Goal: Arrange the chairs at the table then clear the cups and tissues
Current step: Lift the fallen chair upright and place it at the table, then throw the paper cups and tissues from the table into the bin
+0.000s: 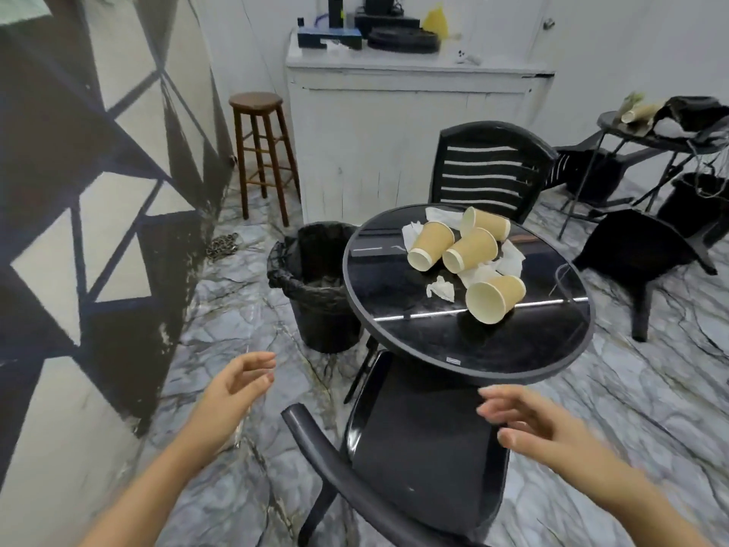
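Table (394,270) in centre; four cups (471,250) lying on their sides on it among tissues (441,289). Near chair (426,448) tucked under the front edge, far chair (489,167) behind, tipped chair (639,254) right. Bin (315,286) left, stool (258,148) behind it.

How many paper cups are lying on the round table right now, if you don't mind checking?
4, all tipped over: one cup leftmost, one beside it, one behind them, one nearest. None seems hidden.
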`<action>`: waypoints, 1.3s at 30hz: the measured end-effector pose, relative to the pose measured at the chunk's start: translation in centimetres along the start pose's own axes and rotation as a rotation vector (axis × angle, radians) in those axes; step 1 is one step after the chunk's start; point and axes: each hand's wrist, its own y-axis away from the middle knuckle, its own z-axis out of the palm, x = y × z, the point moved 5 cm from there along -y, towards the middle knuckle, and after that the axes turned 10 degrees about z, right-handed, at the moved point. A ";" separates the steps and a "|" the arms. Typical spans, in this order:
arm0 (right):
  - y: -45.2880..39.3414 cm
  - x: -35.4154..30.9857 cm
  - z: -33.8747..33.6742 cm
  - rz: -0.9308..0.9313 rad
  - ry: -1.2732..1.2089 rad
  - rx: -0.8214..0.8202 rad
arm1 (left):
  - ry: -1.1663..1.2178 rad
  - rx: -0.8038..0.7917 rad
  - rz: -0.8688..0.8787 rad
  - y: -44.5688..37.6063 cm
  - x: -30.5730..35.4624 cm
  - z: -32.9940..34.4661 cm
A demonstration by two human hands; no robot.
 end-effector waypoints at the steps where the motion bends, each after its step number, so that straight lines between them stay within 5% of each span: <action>1: -1.6 -1.4 1.7 -0.019 0.103 -0.036 | -0.052 0.004 0.013 -0.3 -0.3 -0.7; 9: -14.3 -9.1 16.5 -0.125 0.639 -0.237 | -0.595 -0.112 0.063 -4.2 -2.5 -6.1; 16: -25.1 -8.0 26.4 -0.023 0.868 -0.291 | -0.835 -0.234 -0.045 -8.7 -7.7 -10.3; 39: -37.9 -12.6 35.0 0.106 0.752 -0.292 | -0.884 -0.387 -0.099 -18.6 -13.8 -20.6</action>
